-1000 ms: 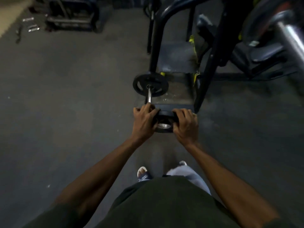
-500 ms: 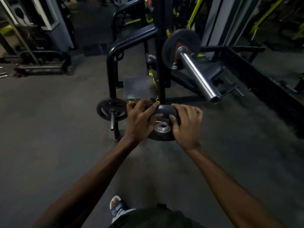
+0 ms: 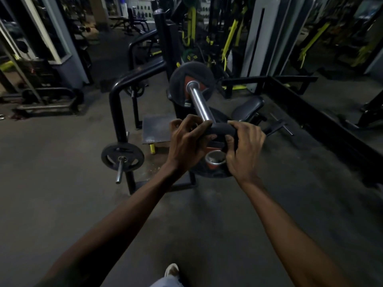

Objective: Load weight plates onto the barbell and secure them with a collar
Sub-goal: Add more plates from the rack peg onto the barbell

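Note:
I hold a black weight plate [image 3: 213,171] with a red centre and metal hub in both hands, just below the free end of the barbell sleeve. My left hand [image 3: 186,143] grips its upper left rim and my right hand [image 3: 242,150] its upper right rim. The chrome barbell sleeve [image 3: 200,105] points toward me, and its tip meets the plate's top edge between my hands. A larger black plate with a red centre [image 3: 180,83] sits far up the sleeve. No collar is visible.
A small black plate [image 3: 109,156] hangs on a storage peg of the black rack frame [image 3: 118,112] at left. The bench seat [image 3: 248,106] lies behind the plate. Low black rails [image 3: 331,123] border the right. My foot [image 3: 172,270] stands on the dark rubber floor.
I have lifted the plate from near the floor up to the end of the barbell sleeve. My view has risen from the floor to the rack.

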